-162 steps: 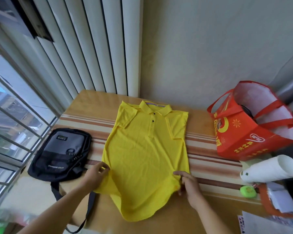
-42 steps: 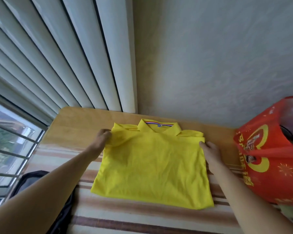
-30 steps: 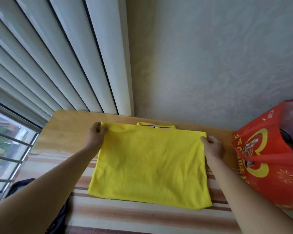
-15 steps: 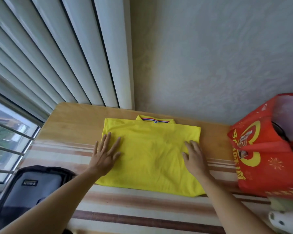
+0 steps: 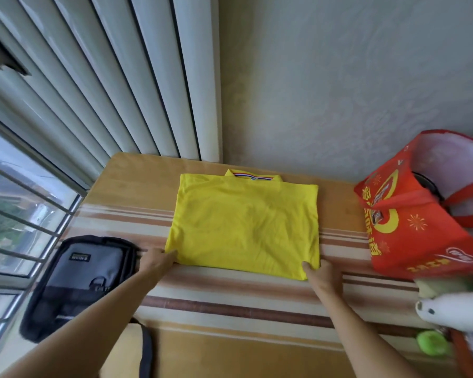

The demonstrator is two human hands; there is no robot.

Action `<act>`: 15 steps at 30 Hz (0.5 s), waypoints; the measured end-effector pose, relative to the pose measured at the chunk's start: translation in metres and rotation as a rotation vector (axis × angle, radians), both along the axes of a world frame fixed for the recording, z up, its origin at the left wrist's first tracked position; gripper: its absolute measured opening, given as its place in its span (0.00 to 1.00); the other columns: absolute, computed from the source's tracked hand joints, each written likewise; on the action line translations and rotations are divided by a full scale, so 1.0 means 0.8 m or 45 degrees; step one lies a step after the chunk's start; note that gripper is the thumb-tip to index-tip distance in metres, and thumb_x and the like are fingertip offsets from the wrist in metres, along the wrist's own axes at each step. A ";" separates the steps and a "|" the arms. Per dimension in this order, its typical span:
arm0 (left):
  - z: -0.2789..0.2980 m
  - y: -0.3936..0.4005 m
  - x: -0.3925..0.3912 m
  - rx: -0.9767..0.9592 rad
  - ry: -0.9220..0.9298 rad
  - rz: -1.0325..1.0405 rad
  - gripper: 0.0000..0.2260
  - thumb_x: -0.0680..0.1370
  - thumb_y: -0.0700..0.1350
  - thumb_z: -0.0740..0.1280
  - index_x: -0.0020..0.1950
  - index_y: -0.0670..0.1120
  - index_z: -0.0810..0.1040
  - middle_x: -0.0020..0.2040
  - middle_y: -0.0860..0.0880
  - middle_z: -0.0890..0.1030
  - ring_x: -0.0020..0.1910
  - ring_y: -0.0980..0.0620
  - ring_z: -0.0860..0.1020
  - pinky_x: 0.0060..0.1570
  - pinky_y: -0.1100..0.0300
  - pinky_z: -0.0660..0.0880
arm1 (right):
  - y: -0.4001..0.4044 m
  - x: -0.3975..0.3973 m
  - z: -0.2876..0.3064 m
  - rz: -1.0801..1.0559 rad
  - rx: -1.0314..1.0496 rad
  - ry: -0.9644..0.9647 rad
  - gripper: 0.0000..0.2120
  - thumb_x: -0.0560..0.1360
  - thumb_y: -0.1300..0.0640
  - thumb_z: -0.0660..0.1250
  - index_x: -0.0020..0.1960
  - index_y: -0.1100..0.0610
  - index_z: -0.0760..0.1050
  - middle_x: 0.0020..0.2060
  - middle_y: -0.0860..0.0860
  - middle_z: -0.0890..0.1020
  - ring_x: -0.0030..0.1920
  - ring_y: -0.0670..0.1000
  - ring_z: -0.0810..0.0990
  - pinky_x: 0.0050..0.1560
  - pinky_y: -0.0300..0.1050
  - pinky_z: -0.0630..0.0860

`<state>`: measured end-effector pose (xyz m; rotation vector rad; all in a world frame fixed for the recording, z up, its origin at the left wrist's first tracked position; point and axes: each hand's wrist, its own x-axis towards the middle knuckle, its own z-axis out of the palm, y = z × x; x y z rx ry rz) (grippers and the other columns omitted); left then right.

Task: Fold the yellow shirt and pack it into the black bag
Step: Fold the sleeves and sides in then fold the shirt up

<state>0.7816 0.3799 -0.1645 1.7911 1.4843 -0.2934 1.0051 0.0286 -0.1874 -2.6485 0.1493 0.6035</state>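
The yellow shirt lies folded in half on the striped table, its collar at the far edge by the wall. My left hand pinches the shirt's near left corner. My right hand pinches the near right corner, thumb on top of the cloth. The black bag, with a grey front panel, lies flat at the table's left end, just left of my left hand; its strap hangs over the near edge.
A red shopping bag stands open at the right, close to the shirt. A white roll and a small green object lie at the near right. Window bars and blinds are on the left, with a wall behind.
Both hands left off pressing flat on the shirt's middle and slid back to its near corners, where they now pinch the cloth. The view has tipped down, showing more of the black bag.
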 end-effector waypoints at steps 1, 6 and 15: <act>-0.003 0.004 -0.005 -0.041 -0.023 0.047 0.13 0.76 0.50 0.68 0.39 0.41 0.80 0.36 0.42 0.80 0.36 0.44 0.76 0.31 0.57 0.69 | -0.003 0.000 0.001 -0.013 0.047 0.015 0.16 0.73 0.45 0.71 0.45 0.58 0.80 0.40 0.58 0.82 0.44 0.61 0.81 0.41 0.49 0.76; -0.011 0.020 -0.034 -0.146 -0.120 0.249 0.12 0.72 0.46 0.75 0.43 0.37 0.80 0.34 0.42 0.77 0.34 0.44 0.75 0.35 0.57 0.70 | -0.023 -0.008 0.013 -0.087 0.273 0.084 0.11 0.74 0.52 0.74 0.43 0.58 0.75 0.35 0.55 0.83 0.34 0.58 0.85 0.36 0.49 0.80; 0.014 -0.035 -0.103 -0.148 0.155 0.084 0.13 0.71 0.46 0.73 0.44 0.36 0.79 0.36 0.41 0.80 0.33 0.44 0.78 0.31 0.59 0.73 | -0.092 -0.054 0.012 -0.111 0.289 0.367 0.08 0.71 0.64 0.76 0.44 0.65 0.78 0.30 0.58 0.80 0.25 0.54 0.79 0.27 0.45 0.78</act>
